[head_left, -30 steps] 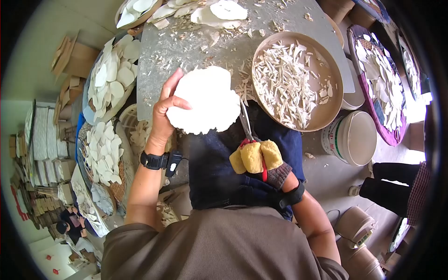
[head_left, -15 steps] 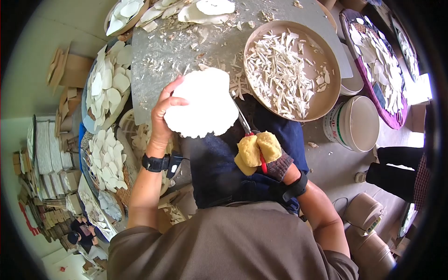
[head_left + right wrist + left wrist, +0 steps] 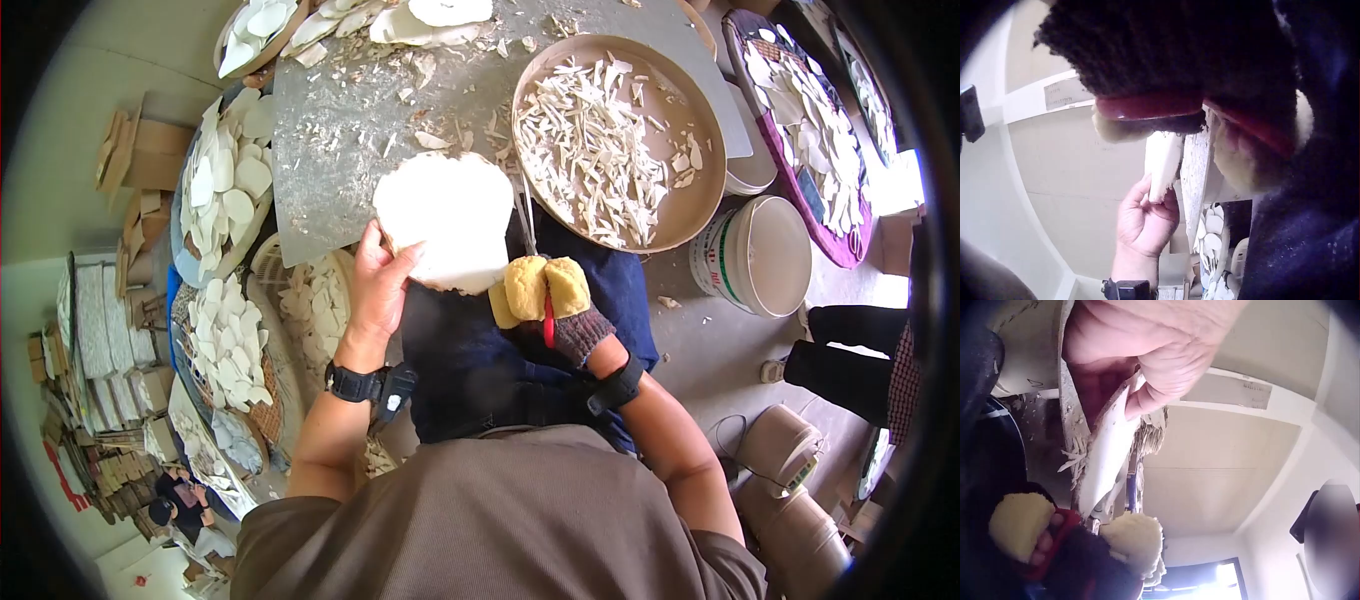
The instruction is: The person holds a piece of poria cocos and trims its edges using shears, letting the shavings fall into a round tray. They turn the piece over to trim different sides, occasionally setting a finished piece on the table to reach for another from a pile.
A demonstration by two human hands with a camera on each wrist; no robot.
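My left hand [image 3: 380, 285] pinches a flat white slice [image 3: 445, 215] with a ragged brownish rim, thumb on its upper face. In the left wrist view the slice [image 3: 1107, 459] is seen nearly edge-on. My right hand [image 3: 562, 315], in a dark knit glove with yellow foam pads [image 3: 526, 290] round the fingers, grips red-handled scissors [image 3: 528, 222]. Their blades point away from me, right beside the slice's right edge. The right wrist view has the red handle loops [image 3: 1147, 107] around the gloved fingers, with the left hand [image 3: 1147, 222] and slice beyond.
A round tray [image 3: 714, 190] of white strips rests on the scrap-strewn grey table [image 3: 330, 190]. More slices [image 3: 430, 30] lie at the far edge. Baskets of slices [image 3: 225, 345] stand at left, a white bucket [image 3: 775, 255] at right. Another person's legs [image 3: 840, 370] are at far right.
The slice has turned in my left hand, which has come lower and rightward with its thumb now at the slice's lower left. The scissors now point more straight ahead.
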